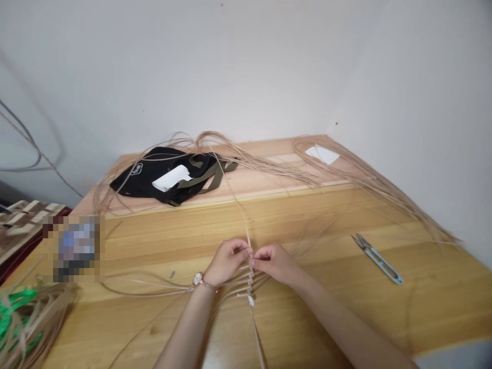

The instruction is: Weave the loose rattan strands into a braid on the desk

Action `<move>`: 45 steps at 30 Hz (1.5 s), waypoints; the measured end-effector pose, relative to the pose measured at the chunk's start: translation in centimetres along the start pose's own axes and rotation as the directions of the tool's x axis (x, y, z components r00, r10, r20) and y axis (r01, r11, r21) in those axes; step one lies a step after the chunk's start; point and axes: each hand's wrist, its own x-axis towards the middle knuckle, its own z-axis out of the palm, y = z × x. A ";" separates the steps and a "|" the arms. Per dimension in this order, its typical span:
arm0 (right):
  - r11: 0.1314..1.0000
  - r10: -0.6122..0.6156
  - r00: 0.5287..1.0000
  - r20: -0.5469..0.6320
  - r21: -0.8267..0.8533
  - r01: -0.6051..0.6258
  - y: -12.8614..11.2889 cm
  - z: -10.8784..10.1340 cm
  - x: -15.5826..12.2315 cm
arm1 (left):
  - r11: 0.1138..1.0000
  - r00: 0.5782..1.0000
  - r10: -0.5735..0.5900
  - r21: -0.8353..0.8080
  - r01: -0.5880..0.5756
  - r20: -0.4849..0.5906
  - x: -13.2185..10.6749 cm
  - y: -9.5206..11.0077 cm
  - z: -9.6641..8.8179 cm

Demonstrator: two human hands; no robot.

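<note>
Fingers (pixel 241 250) of the left hand (pixel 226 262) and right hand (pixel 274 264) pinched on the cane plait (pixel 250 279). Long axis running forward between the hands, neither nearer.

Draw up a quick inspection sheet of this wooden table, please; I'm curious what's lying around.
Surface: honey-coloured wooden tabletop, with a paler board along the back.
Job's things: narrow plait of pale tan cane strands, with long loose strands trailing across the table.
Grippers: left hand, wearing a rose-gold wristwatch, and right hand pinch the plait in their fingers.
Clutter: black fabric bag with olive straps; steel snips with pale blue handles; green-tied strand bundle.
Cables: thin grey cord by the left wall, possibly.
Surroundings: plain white walls meeting in a corner.
</note>
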 end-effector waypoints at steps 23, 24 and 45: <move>0.979 -0.044 0.986 0.161 -0.190 0.074 -0.2 -2.0 -1.3 | 0.994 0.977 -0.091 0.078 0.077 0.194 -2.5 -0.7 -1.0; 0.975 -0.046 0.986 0.163 -0.209 0.080 -0.2 -2.0 -1.4 | 0.994 0.971 -0.101 0.063 0.089 0.216 -2.5 -0.7 -1.0; 0.826 -0.315 0.949 0.008 -0.491 0.278 1.8 0.9 -4.3 | 0.888 0.969 0.246 0.402 -0.223 -0.005 -5.7 -1.9 1.7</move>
